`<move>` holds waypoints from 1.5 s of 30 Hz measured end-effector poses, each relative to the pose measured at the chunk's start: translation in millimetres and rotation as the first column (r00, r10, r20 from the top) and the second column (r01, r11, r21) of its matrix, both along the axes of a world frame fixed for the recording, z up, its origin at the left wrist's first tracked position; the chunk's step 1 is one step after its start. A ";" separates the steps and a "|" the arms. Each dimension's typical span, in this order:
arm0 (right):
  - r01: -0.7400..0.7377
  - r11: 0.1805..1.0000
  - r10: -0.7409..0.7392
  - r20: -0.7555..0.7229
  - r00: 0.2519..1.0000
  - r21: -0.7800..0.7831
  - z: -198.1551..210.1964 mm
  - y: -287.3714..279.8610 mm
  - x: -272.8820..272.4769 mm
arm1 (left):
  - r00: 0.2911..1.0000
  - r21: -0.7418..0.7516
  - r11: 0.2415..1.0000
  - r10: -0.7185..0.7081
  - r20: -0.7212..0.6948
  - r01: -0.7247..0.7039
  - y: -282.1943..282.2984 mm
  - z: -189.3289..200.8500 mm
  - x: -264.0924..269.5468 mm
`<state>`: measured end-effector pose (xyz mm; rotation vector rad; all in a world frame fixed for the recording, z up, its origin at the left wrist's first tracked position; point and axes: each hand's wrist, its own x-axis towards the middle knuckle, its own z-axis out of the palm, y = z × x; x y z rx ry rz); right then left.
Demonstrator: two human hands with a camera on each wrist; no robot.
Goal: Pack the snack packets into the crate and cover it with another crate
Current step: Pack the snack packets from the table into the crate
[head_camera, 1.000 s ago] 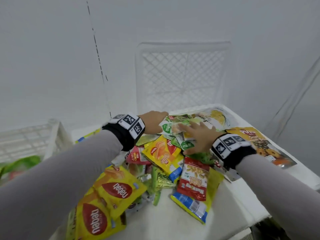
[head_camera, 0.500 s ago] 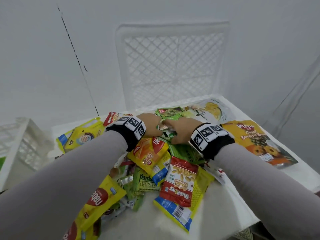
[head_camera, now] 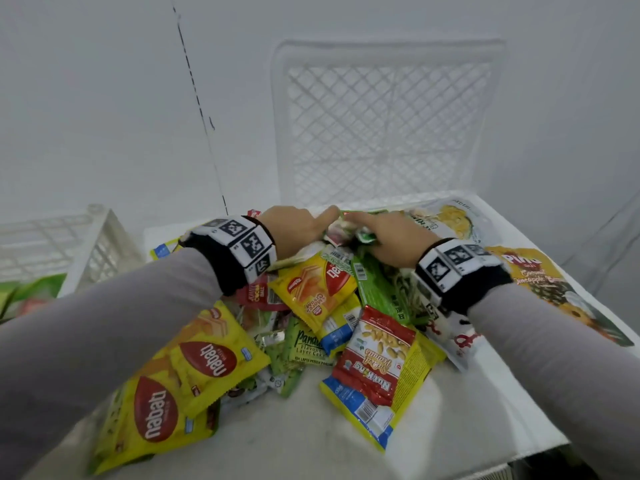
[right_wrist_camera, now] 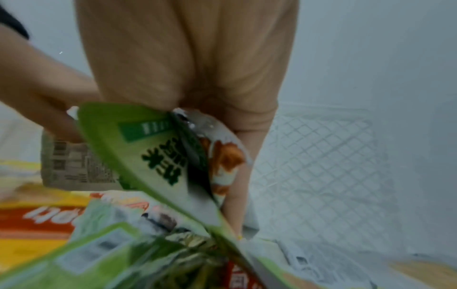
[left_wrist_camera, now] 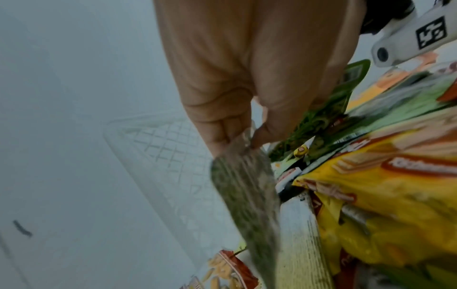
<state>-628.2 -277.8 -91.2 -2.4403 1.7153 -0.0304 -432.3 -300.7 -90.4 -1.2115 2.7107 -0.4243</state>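
A white desk (head_camera: 408,420) carries the whole lot. An upright white crate (head_camera: 386,123) with a lattice bottom stands at its far edge against the wall. A second crate (head_camera: 86,247) sits off to the left, with green showing inside it. Between them the snack packets (head_camera: 311,327) lie in a loose heap across the desk, none of this heap in a crate. Along the right edge lies a big pineapple bag (head_camera: 554,289). Nearer are two yellow wafer packs (head_camera: 180,382) on the left and a red peanut pack (head_camera: 377,355) lying on a yellow one in the middle.

Both hands meet at the far side of the heap. The right hand (head_camera: 388,237) has its grip curled round a green packet (right_wrist_camera: 158,154) and a white one behind it. The left hand (head_camera: 294,230) has its grip pinching the edge of a thin dark-speckled packet (left_wrist_camera: 247,185) between thumb and fingers. This packet hangs blurred from the hand in the left wrist view.
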 end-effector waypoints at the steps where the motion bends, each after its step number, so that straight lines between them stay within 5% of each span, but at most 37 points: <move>1: 0.014 1.000 -0.013 0.044 0.999 -0.016 4.7 3.1 -4.0 | 1.000 -0.045 0.999 -0.009 -0.007 0.009 4.3 4.0 6.5; 6: 0.030 0.989 -0.004 0.182 0.983 -0.142 20.8 33.8 -13.5 | 1.000 -0.131 0.991 0.018 0.020 -0.015 33.8 14.9 17.7; 10: 0.013 0.987 -0.008 0.031 0.999 -0.159 4.8 81.0 -0.9 | 0.999 -0.031 0.999 0.022 0.032 -0.021 60.6 1.1 -7.1; 14: 0.151 0.988 -0.153 -0.130 0.980 -0.027 -30.2 112.9 10.3 | 0.991 0.147 0.981 0.121 0.053 -0.127 79.8 -22.0 -27.8; 20: 0.282 0.933 -0.273 -0.069 0.959 0.222 -54.0 124.8 24.3 | 0.956 0.187 0.938 0.283 0.076 -0.293 63.1 -32.9 -33.3; 26: 0.314 0.925 -0.294 -0.122 0.948 0.214 -49.2 120.5 34.9 | 0.930 0.217 0.916 0.288 0.227 -0.337 63.2 -24.9 -36.7; 32: 0.314 0.949 -0.315 -0.042 0.948 -0.012 -47.7 113.2 39.4 | 0.915 0.159 0.942 0.232 0.330 -0.296 76.8 -10.9 -36.7; 38: 0.268 0.962 -0.261 0.097 0.960 -0.057 -21.9 99.0 28.4 | 0.929 0.108 0.988 0.060 0.365 -0.106 72.8 18.1 -16.9; 45: 0.195 0.981 -0.186 0.309 0.933 0.002 30.2 76.9 20.0 | 0.918 0.065 0.987 0.108 0.382 -0.143 71.7 77.4 22.0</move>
